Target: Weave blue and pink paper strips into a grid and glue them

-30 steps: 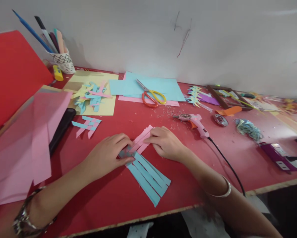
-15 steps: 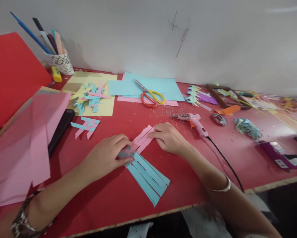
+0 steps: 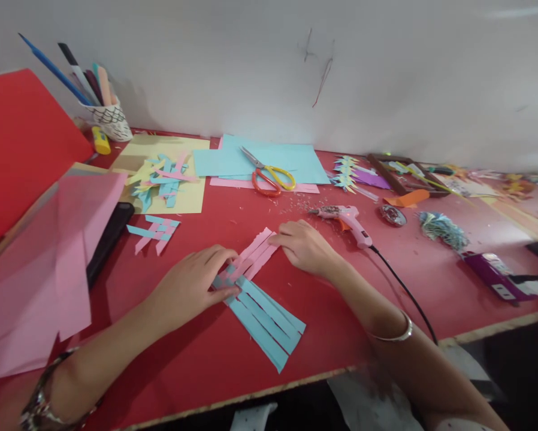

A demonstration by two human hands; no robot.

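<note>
Pink paper strips and blue paper strips cross in a small woven corner on the red table. My left hand grips that woven corner, thumb below and fingers above, covering part of it. The pink strips run up and right from there, and the blue ones fan down and right. With thumb and fingertips pinched, my right hand holds the far end of the pink strips. A smaller woven piece of pink and blue strips lies to the left of my hands.
A pink hot glue gun with its black cord lies right of my right hand. Scissors rest on blue sheets behind. Pink sheets cover the left side, beside a pen cup and loose cut strips.
The hands and strips keep almost the same place. The pink strips by my left fingers sit slightly differently, and the whole view has shifted a little.
</note>
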